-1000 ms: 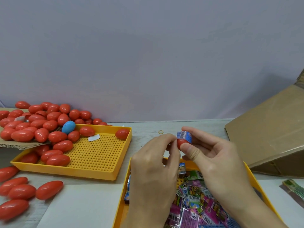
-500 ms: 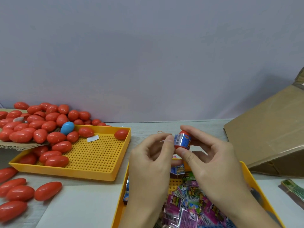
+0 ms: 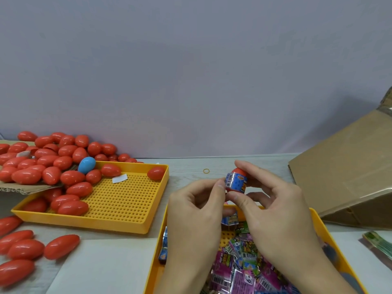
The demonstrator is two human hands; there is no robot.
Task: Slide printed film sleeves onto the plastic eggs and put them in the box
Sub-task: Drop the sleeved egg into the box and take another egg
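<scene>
A red plastic egg (image 3: 239,172) stands upright between my hands, with a blue printed film sleeve (image 3: 235,182) around its middle. My right hand (image 3: 273,211) grips the egg between thumb below and fingers over the top. My left hand (image 3: 197,211) pinches the sleeve's left edge with thumb and forefinger. Under my hands a yellow tray (image 3: 318,221) holds a heap of printed sleeves (image 3: 239,264). The open cardboard box (image 3: 343,172) lies tilted at the right.
A second yellow perforated tray (image 3: 127,200) at the left holds red eggs (image 3: 70,206), with a large pile of them (image 3: 48,158) and one blue egg (image 3: 86,164) behind it. Loose red eggs (image 3: 25,249) lie at the lower left. A small rubber band (image 3: 206,171) rests on the table.
The egg has turned from lying sideways to standing upright, and the sleeve has slid from its end down around its middle. Both hands stayed in about the same place.
</scene>
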